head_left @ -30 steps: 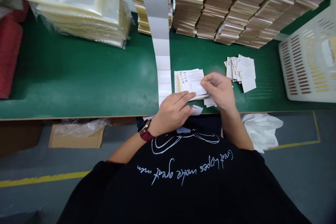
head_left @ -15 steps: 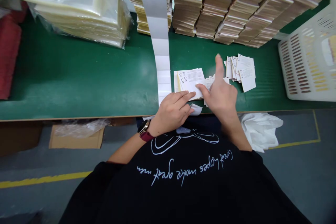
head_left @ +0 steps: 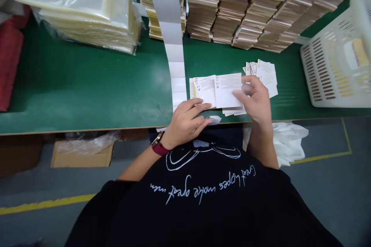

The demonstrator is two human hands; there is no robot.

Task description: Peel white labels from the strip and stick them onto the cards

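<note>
Near the bench's front edge lies a stack of white printed cards [head_left: 205, 88]. My left hand [head_left: 188, 120] rests on its lower edge, fingertips on the top card, fingers somewhat spread. A single white card [head_left: 228, 89] is pinched at its right side by my right hand [head_left: 255, 98], thumb on top; its left edge overlaps the stack. Under it, more loose cards [head_left: 234, 112] show. Behind my right hand is a fanned pile of cards [head_left: 267, 74]. A crumpled white strip [head_left: 213, 120] lies beside my left fingertips.
A long white folded strip [head_left: 176, 60] runs down the green bench [head_left: 116, 92]. Tall card stacks [head_left: 203, 9] line the back. Bagged sheets [head_left: 87, 27] sit at the back left, red material [head_left: 10, 61] at far left, a white basket [head_left: 333, 61] at right.
My right hand has moved right from the stack, its raised index finger now bent, and a card is in its grip. My left hand has stayed nearly in place. The whole view has shifted slightly.
</note>
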